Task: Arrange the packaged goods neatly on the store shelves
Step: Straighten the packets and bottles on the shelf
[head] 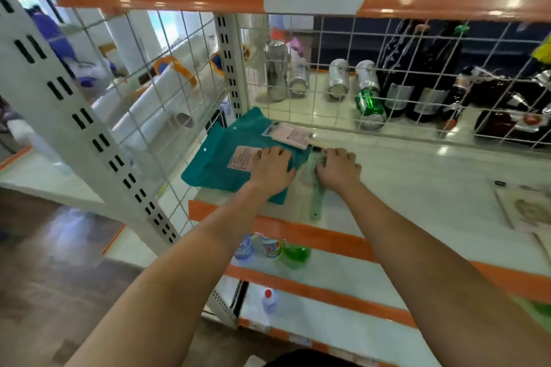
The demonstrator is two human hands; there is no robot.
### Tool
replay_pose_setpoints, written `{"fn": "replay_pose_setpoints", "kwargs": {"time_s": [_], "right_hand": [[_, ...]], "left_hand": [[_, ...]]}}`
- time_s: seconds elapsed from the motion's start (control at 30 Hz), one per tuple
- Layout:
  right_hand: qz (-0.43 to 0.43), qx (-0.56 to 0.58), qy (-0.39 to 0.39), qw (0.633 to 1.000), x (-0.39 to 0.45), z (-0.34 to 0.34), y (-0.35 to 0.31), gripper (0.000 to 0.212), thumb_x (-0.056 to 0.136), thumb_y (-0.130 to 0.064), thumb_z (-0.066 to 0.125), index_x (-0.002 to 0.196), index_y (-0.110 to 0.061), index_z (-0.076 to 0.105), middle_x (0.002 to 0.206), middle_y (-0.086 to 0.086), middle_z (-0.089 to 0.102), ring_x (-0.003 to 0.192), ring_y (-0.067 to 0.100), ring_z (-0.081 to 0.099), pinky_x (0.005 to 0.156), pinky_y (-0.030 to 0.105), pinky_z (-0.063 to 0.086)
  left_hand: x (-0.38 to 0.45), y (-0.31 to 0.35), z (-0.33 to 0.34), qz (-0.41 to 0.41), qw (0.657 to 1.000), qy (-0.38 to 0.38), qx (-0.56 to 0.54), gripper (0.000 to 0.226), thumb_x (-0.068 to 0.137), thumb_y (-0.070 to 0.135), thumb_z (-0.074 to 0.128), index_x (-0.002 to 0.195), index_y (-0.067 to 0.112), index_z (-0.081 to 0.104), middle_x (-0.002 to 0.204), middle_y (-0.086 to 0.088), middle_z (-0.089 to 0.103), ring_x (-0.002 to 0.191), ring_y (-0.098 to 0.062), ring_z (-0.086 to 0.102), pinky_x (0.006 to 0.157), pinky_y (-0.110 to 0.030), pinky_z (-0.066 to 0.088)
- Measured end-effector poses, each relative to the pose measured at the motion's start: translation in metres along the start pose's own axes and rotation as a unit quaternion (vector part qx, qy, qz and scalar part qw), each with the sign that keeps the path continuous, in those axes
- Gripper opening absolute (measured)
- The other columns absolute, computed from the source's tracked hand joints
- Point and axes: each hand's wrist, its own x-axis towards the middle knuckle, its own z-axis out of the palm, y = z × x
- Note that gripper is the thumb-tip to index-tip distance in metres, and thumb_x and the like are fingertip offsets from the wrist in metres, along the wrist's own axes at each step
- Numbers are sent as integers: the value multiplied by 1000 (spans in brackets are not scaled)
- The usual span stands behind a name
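We have both hands on the middle shelf (417, 176), at its left end by the wire grid (387, 74). Left hand (272, 168) rests on the right edge of the teal packet (226, 155), fingers curled down onto it; whether it presses or grips we cannot tell. Right hand (338, 168) sits on the top of a pale green strip pack (314, 188), fingers curled over its upper end, apparently gripping. The pack lies just right of the teal packet, edges near or touching. Its long axis runs front to back, from under the right hand toward the shelf lip. A pink card (290, 135) lies on the teal packet's far corner. We judge the right hand best placed to square the pack against the packet while the left steadies.
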Motion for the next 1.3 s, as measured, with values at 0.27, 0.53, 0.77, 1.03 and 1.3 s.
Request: {"fn": "replay_pose_setpoints", "kwargs": {"time_s": [0.27, 0.53, 0.77, 1.03, 1.3], "right_hand": [[76, 11, 38, 996, -25, 12, -6, 53, 97, -39, 37, 139, -7, 36, 144, 15, 33, 128, 34, 32, 104, 43, 30], [154, 27, 42, 987, -53, 21, -18, 57, 94, -40, 45, 138, -5, 33, 142, 17, 36, 131, 35, 31, 107, 42, 27], [189, 45, 74, 978, -68, 30, -29, 51, 94, -32, 41, 139, -9, 33, 143, 13, 36, 130, 33, 30, 107, 42, 24], [244, 18, 114, 963, -77, 27, -25, 51, 93, -36, 44, 131, -2, 37, 134, 16, 39, 124, 32, 34, 100, 41, 30], [214, -30, 89, 972, -73, 26, -29, 47, 95, -33, 41, 131, -3, 40, 134, 15, 43, 123, 30, 39, 99, 37, 33]], "left_hand": [[-3, -9, 12, 64, 998, 12, 23, 41, 94, 41, 44, 126, 16, 49, 131, -9, 44, 123, -29, 36, 102, -45, 29], [-11, -10, 12, 107, 994, -7, 4, 44, 93, 42, 48, 128, 15, 48, 134, -8, 40, 127, -30, 30, 106, -49, 29], [-18, -15, 11, 150, 988, -20, -16, 42, 93, 40, 47, 129, 17, 49, 141, -8, 37, 130, -30, 28, 106, -47, 26], [-20, -19, 12, 156, 987, -26, -26, 44, 94, 39, 47, 132, 18, 47, 144, -8, 34, 134, -29, 24, 110, -47, 23], [-23, -9, 9, 153, 987, -40, -10, 45, 95, 40, 45, 133, 17, 45, 145, -9, 34, 136, -32, 22, 111, -53, 22]]}}
